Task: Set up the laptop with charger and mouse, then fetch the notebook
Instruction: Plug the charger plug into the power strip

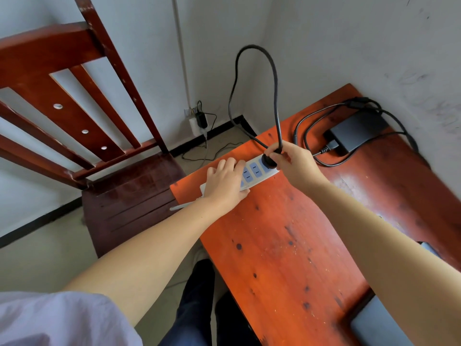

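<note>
A white power strip [255,171] with blue sockets lies at the far left corner of the orange wooden table [287,245]. My left hand [225,182] presses flat on the strip's near end. My right hand [290,161] grips a black plug [269,162] that sits at the strip's far socket. The plug's thick black cable [275,81] loops up high and runs down behind the table. A black charger brick [356,132] rests at the table's back right with its cords coiled around it. A grey laptop [379,323] shows partly at the lower right edge.
A dark red wooden chair [99,151] stands left of the table, close to its corner. A wall socket with a small adapter [200,119] and thin wires sits low on the back wall. My legs [199,308] are below the table edge.
</note>
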